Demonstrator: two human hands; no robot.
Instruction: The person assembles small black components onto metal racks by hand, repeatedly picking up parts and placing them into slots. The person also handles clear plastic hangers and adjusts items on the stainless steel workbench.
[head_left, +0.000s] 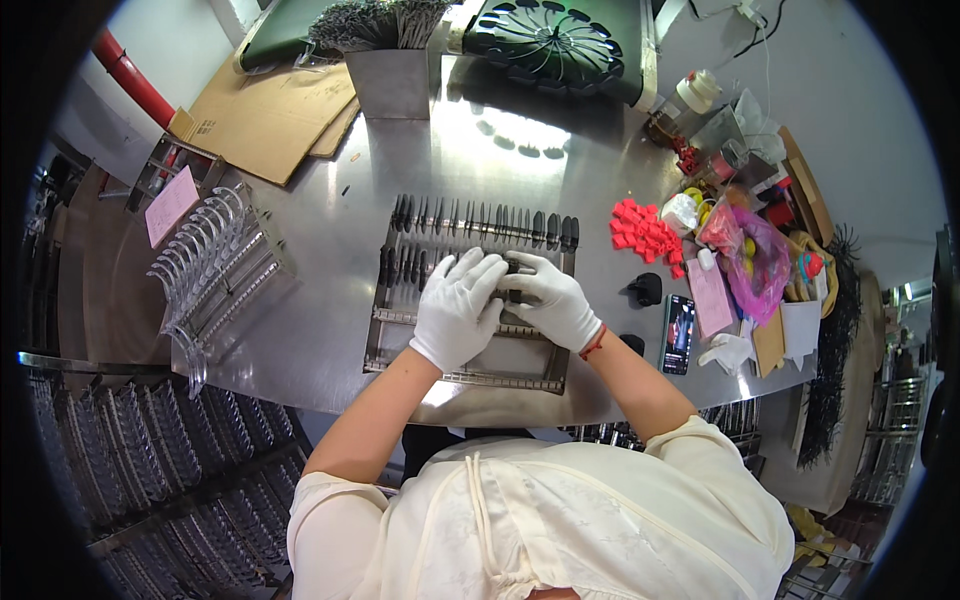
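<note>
My gloved left hand (457, 308) and right hand (553, 299) press, fingers curled, on small dark pieces (512, 268) at the middle of the metal rack (470, 377), which holds rows of slim dark pieces; whether they grip any I cannot tell.

Both gloved hands, left hand (456, 306) and right hand (552, 300), press on a metal rack (470, 290).

A single head-worn fisheye camera is looking steeply down from above the person's chest, facing forward across the shiny steel worktable (330, 330). It is sitting close, with the metal slotted rack (470, 375) filling the frame's centre. Straight edges are bending toward the dark rim.
</note>
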